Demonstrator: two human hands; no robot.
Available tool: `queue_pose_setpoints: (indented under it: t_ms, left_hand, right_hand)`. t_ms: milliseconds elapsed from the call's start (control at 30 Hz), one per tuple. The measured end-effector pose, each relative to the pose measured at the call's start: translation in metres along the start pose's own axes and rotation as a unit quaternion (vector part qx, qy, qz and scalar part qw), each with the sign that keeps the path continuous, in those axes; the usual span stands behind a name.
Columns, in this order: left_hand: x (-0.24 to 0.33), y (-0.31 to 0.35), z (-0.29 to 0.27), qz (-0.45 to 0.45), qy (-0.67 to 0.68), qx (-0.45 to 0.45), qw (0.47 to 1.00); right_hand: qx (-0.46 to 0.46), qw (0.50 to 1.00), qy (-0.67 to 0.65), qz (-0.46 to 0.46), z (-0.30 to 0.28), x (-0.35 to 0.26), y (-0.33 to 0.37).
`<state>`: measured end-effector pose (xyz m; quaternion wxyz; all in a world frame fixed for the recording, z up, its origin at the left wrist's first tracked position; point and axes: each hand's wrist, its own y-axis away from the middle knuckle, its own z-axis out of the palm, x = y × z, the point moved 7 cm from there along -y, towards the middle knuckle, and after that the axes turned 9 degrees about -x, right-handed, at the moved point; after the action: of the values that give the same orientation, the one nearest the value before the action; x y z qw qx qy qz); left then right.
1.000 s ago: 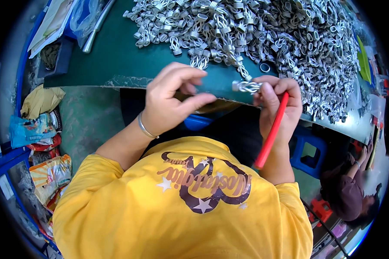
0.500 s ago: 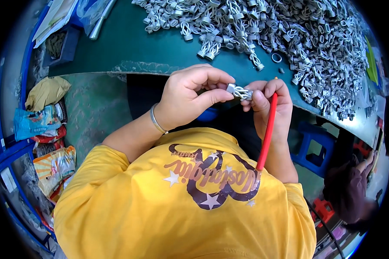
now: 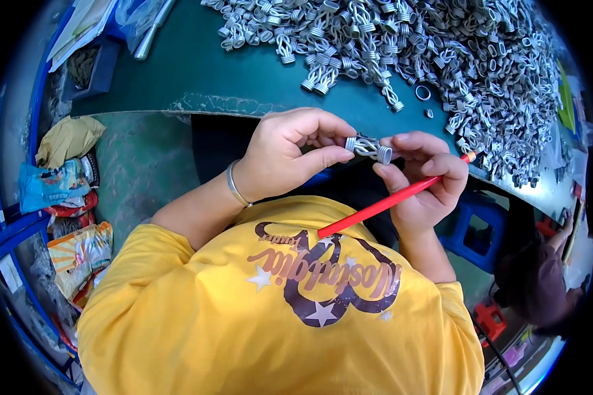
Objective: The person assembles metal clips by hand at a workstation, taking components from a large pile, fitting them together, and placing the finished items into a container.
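Note:
My left hand (image 3: 280, 150) pinches one end of a small silver metal fitting (image 3: 371, 149) between thumb and fingertips. The fitting has twisted open strands and a ribbed ring end, which points right. Close to that end are the thumb and fingertips of my right hand (image 3: 428, 187); whether they touch it I cannot tell. A long red rod (image 3: 379, 208) with a yellowish tip lies slanted in my right hand, tucked between the fingers, its lower end over my yellow shirt. Beyond both hands, similar silver fittings form a large heap (image 3: 402, 46) on the green table (image 3: 171, 72).
A loose ring (image 3: 422, 93) and a small grey bit (image 3: 429, 113) lie near the table's front edge. A grey bin (image 3: 102, 69) stands at the far left, with bags (image 3: 53, 184) below it. At right are a blue stool (image 3: 478, 227) and another person's dark sleeve (image 3: 530, 280).
The red rod has swung from nearly upright to a slant, its tip now farther right. My right hand has shifted right and opened somewhat around the fitting's end. The fitting's ring end now shows.

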<state>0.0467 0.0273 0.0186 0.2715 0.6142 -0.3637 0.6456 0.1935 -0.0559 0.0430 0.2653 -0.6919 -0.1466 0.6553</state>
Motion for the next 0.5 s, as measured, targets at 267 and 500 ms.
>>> queue_pose_setpoints:
  t_ms: [267, 500]
  left_hand:
    - [-0.015, 0.010, 0.003, -0.046, 0.017, -0.049, 0.998]
    - [-0.060, 0.030, -0.001, -0.140, -0.143, -0.045, 0.979]
  right_hand:
    - [-0.054, 0.990, 0.123, -0.039, 0.004, -0.008, -0.011]
    - [0.004, 0.935, 0.352, 0.042, -0.025, 0.014, -0.026]
